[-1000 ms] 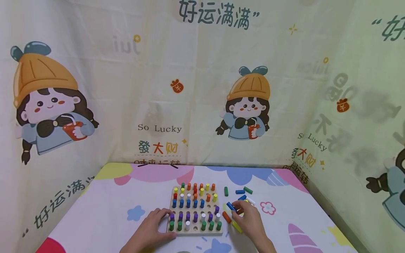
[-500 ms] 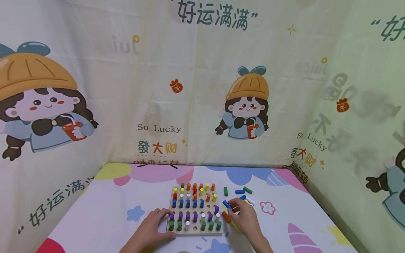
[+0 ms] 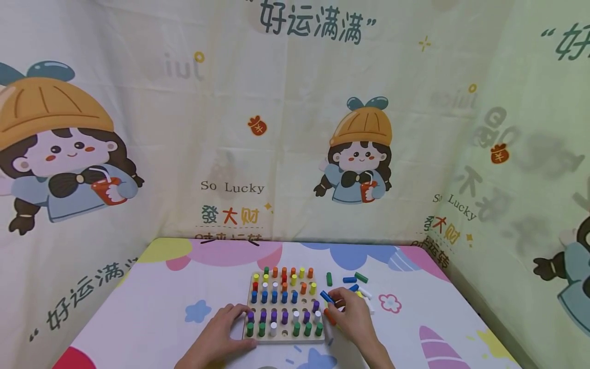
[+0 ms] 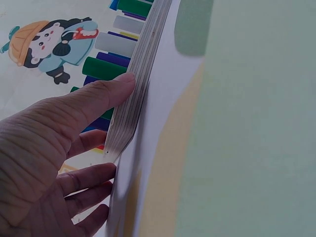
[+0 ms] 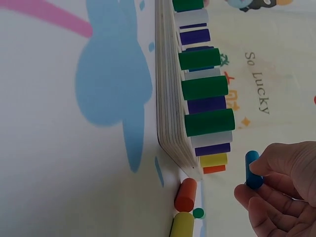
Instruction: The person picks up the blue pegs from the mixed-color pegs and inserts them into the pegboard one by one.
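Observation:
A wooden pegboard lies on the table, with rows of coloured pegs standing in its holes. My left hand grips its near left corner, thumb on the front edge and index finger at the left side; the left wrist view shows the thumb against the layered edge. Between thumb and fingers my right hand pinches a blue peg, held in the air just right of the board. The right wrist view shows this blue peg upright in that frame, apart from the board.
Loose pegs lie right of the board: a green peg, a blue peg, another green peg and a white peg. An orange peg and a yellow peg lie near the board's corner. Printed cloth walls surround the table.
My right hand has moved slightly left, carrying the blue peg closer to the board's right edge. My left hand stays in place at the board's corner.

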The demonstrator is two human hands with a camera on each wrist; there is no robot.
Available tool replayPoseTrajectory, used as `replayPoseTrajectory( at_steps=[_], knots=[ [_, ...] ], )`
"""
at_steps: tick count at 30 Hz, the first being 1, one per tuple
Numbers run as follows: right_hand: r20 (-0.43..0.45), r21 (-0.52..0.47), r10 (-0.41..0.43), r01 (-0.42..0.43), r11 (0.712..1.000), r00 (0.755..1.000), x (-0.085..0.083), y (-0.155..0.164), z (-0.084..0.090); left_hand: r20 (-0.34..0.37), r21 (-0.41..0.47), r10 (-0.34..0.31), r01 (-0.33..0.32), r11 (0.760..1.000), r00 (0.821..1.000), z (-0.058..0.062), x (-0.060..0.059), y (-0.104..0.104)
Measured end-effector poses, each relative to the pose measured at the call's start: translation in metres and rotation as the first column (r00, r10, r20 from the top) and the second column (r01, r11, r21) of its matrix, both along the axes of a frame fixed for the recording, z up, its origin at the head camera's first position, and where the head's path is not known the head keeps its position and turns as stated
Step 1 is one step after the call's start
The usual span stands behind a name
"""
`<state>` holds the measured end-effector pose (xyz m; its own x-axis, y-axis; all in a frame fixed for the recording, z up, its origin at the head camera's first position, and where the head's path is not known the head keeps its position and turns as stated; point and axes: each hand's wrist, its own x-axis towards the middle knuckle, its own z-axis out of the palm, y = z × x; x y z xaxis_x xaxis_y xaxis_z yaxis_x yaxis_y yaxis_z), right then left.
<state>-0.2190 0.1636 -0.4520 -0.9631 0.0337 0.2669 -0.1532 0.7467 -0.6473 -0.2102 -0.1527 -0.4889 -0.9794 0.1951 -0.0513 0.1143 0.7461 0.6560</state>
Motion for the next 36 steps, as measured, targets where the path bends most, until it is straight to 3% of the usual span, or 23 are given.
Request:
replayPoseTrajectory(
  at_steps=[36],
  knots=[
    [-0.034, 0.016, 0.071, -0.07, 0.997, 0.997, -0.01, -0.009, -0.001, 0.01, 0.0, 0.003, -0.003, 1.0, 1.0, -0.004, -0.003, 0.0]
  ],
)
